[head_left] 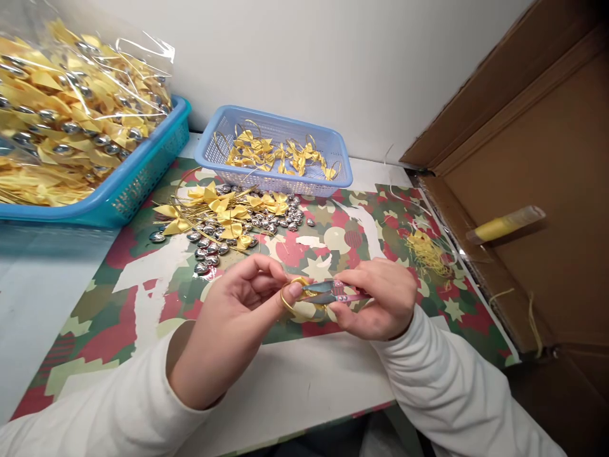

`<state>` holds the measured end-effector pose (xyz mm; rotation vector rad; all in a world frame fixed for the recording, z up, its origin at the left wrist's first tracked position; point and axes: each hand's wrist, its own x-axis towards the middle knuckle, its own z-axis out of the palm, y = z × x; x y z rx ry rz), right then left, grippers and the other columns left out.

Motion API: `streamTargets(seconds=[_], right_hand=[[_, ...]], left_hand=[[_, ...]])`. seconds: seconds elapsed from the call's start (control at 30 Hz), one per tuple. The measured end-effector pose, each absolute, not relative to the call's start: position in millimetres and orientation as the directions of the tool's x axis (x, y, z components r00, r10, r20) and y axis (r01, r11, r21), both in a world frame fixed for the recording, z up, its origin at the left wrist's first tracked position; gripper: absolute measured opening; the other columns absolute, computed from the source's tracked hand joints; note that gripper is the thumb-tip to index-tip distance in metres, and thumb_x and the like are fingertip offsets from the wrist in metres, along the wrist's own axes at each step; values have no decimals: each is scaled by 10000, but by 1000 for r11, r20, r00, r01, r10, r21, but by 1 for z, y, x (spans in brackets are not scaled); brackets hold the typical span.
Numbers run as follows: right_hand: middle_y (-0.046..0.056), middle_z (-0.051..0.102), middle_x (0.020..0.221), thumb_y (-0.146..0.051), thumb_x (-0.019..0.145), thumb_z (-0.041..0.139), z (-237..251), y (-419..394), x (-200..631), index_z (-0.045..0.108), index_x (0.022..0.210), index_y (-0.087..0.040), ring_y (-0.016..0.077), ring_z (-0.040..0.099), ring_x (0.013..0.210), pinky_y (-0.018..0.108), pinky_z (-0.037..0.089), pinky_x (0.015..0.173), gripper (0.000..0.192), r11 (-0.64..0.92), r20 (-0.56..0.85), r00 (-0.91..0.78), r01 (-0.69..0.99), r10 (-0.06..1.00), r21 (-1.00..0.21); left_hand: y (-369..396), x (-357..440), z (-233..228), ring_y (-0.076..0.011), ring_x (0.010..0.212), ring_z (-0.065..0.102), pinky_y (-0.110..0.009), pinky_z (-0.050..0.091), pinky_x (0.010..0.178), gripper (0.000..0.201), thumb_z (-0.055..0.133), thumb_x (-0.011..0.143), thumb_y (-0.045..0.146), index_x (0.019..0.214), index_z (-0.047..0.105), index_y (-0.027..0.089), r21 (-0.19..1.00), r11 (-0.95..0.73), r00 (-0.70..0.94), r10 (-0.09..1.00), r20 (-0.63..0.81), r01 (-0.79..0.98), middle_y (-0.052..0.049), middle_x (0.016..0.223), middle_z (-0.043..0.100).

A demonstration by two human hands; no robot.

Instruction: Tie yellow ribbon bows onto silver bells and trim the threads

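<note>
One small yellow ribbon piece (299, 281) between a left grip (245, 298) and a right grip (380, 295)

In the head view, the person's left grip pinches the yellow ribbon piece between thumb and forefinger, with a thin gold cord loop (286, 303) curving beside the thumb. The right grip is closed around the handles of small snips (323, 296), pinkish where they show. The two blades stand slightly apart and point left at the ribbon piece; whether their tips touch it cannot be told. Both wrists come out of white sleeves (442, 362).

All this happens above a worn camouflage-patterned sheet (304, 238), torn in pale patches, laid on a white surface (33, 266). Beyond the hands lie a heap of yellow bows (219, 204) with gold stems and, mixed in with them, many silver bells (212, 260). Just behind the heap, a light blue basket (271, 113) holds more bows (252, 149) with gold loops.

At far left, a bigger blue-and-teal basket (147, 168) carries a clear bag (159, 54) packed with bows and bells. To the right, a tangle of yellow threads (431, 251) lies on the sheet, near brown cardboard (537, 158) with a yellow-filled tube (504, 226) sticking out from it
</note>
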<state>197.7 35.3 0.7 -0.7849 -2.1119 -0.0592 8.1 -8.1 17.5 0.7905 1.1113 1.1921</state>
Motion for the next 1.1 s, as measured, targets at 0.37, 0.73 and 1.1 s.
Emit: streamTargets(seconds=[0.37,0.73,1.1], right_hand=[[-39,519,448,-411,860,555,1,35,196,618,714,-195,95,444,396,264,326,446,268,794,757,-406,560,512,-236],[-35,531,462,-376,836,587,-2,35,197,609,695,-202,103,467,406,267,339,450,225,801,765,-403,552,501,-234],[-58,450,525,-507,842,575,3,41,199,528,737,-195,77,354,426,217,313,414,332,600,600,-166,457,782,-656]], left_hand=[[-8,6,15,-56,548,595,-114,465,504,207,777,733,203,732,572,180,909,218,43,975,-217,-356,49,620,659],[-8,7,15,-79,547,601,-144,461,488,231,779,721,234,735,555,177,923,228,9,972,-237,-310,27,642,662],[-10,5,12,-79,586,602,-145,486,527,214,773,736,260,728,573,183,942,204,-28,975,-219,-266,26,675,656]])
